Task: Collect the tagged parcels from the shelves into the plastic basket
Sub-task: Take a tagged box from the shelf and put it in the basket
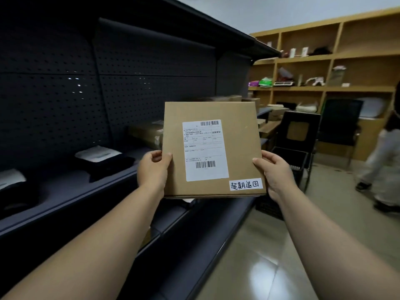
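Both hands hold a flat, smooth cardboard parcel.

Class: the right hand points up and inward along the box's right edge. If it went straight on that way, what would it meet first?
The right hand already grips the box, so it would press into the box at once. Depth behind the box is unclear.
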{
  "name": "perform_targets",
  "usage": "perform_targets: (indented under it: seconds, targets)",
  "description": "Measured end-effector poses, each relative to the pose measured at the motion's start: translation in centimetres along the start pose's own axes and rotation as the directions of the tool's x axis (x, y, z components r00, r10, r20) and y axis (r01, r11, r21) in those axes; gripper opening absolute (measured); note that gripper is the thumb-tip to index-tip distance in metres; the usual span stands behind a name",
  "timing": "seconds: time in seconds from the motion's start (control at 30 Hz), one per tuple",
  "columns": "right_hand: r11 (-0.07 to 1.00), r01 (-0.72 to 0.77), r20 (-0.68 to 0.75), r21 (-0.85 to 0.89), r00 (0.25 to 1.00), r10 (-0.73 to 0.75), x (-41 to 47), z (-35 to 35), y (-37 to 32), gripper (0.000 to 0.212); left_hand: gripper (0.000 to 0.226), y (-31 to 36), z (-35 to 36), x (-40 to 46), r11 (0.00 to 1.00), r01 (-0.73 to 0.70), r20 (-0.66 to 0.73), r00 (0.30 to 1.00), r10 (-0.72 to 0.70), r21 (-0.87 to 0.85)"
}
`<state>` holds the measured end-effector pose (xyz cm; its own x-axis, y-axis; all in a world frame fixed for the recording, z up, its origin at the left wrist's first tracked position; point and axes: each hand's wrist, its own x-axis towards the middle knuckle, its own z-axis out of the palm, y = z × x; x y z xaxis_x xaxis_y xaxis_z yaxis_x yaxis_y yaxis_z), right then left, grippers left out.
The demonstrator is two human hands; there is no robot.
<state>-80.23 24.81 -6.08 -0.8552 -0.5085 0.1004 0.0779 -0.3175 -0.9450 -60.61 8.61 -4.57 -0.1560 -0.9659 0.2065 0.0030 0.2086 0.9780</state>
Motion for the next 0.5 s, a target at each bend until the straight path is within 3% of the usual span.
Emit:
perform_targets:
  seconds: [0.17,0.5]
  targets:
    - [0.999,-0.024,-0.09,-0.043,0.996,0.02,3.3,-7.3,-0.9,0.044,0.033,-1.1,9.0,-0.8,0.997,0.075,0.161,0.985,-0.069,-0.03]
    - [0.993,-0.094,-0.325,-0.069,0.943,0.067,7.9,-17.9,0.1,0.049,0.03,-3.2,23.1,-1.9,0.997,0.069,0.403,0.912,-0.073,0.024]
